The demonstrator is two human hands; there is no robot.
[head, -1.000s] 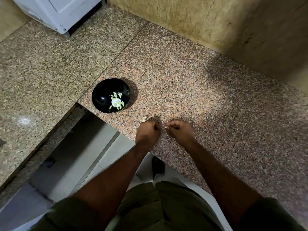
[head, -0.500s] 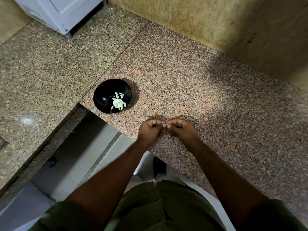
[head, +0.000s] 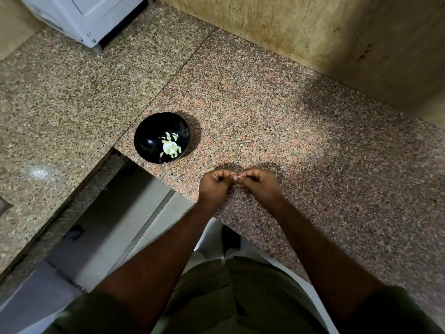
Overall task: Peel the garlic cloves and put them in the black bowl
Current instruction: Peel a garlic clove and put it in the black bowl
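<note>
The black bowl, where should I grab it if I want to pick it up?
Probably by the rim of the black bowl, on the far-left side, coming straight down from above. It sits upright and open, near the edge of the counter, so the rim is easy to pinch. The pale garlic pieces lie toward the near-right side, so a far-left grip stays off them.

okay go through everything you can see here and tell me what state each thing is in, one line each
black bowl: upright on the counter, near its edge, holding pale peeled pieces.
garlic clove: tiny, pinched between both hands; peel state too small to tell.
left hand: fingers curled, pinching the clove.
right hand: fingers curled, pinching the clove.
white appliance: door closed.
</note>
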